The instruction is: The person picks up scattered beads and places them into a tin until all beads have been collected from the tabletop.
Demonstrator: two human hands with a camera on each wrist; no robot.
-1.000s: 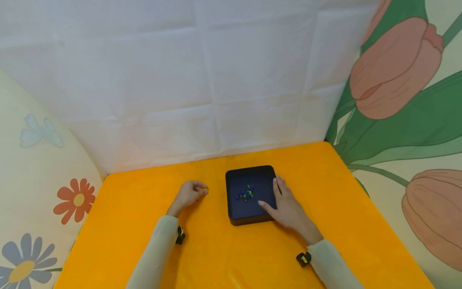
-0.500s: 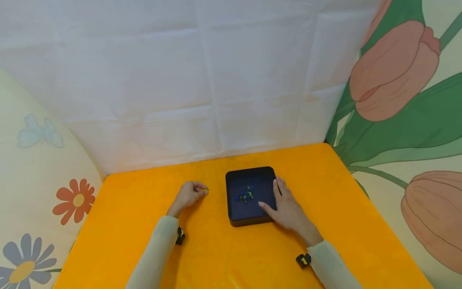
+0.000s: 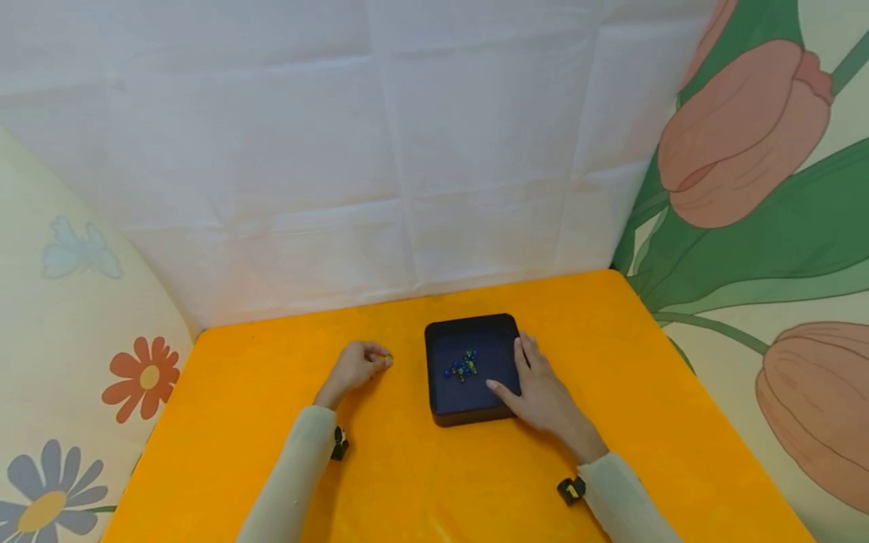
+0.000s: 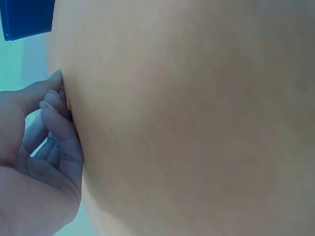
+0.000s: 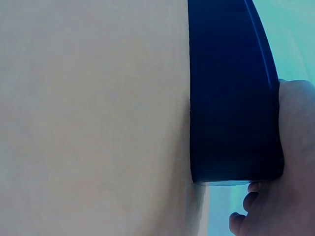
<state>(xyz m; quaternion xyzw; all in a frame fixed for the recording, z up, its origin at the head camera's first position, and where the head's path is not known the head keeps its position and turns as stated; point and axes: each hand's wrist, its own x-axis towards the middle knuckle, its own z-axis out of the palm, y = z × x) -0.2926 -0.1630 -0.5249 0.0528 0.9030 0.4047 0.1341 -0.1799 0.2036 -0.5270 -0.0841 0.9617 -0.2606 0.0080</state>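
Observation:
A square black tray holds several small shiny marbles, blue and yellow-green, clustered left of its middle. My right hand grips the tray's right wall, thumb over the rim on the inside and fingers along the outside. In the right wrist view, the tray's side looks dark blue beside that hand. Left of the tray, my left hand pinches a small yellow-green marble between thumb and fingertips, low at the tabletop. In the left wrist view, the marble is hidden behind the fingers.
An orange cloth covers the table. A white sheet hangs behind its back edge. Panels with printed flowers stand at both sides. A small dark camera sits on each wrist.
Both hands and the tray stay almost in place. The marble at the left fingertips shows slightly less than a second ago. The head view has shifted a little.

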